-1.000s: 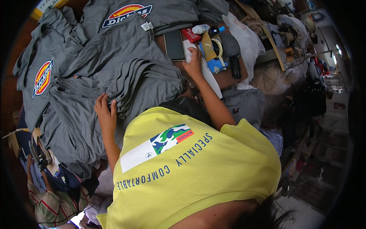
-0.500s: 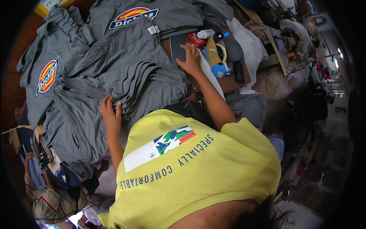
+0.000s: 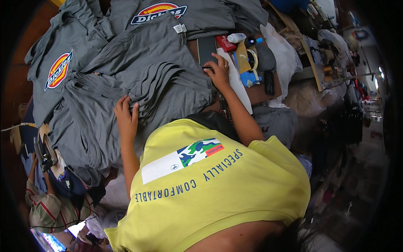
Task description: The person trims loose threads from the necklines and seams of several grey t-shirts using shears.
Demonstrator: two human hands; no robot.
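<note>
My left hand (image 3: 125,113) rests open at the near edge of a stack of grey T-shirts (image 3: 163,90), its fingertips against the gathered folds. At the right side of the stack, my right hand (image 3: 220,73) has thumb and fingers closed around a thin black stick-like thing (image 3: 207,67); its exact kind is too small to make out. Beneath and beyond that hand lies a dark flat board (image 3: 207,50). A white label (image 3: 180,28) shows on the far edge of the shirt on top.
More grey shirts with printed badges (image 3: 58,70) lie at the far left. Right of my hand are a white paper sheet (image 3: 241,86), a red box (image 3: 225,43), a white bottle (image 3: 236,38) and a tape roll (image 3: 253,60). Another person (image 3: 52,210) works at the lower left.
My right hand has gone from spread fingers to a pinch on the thin black thing beside the shirts. My left hand stays by the folds. The whole view has shifted slightly.
</note>
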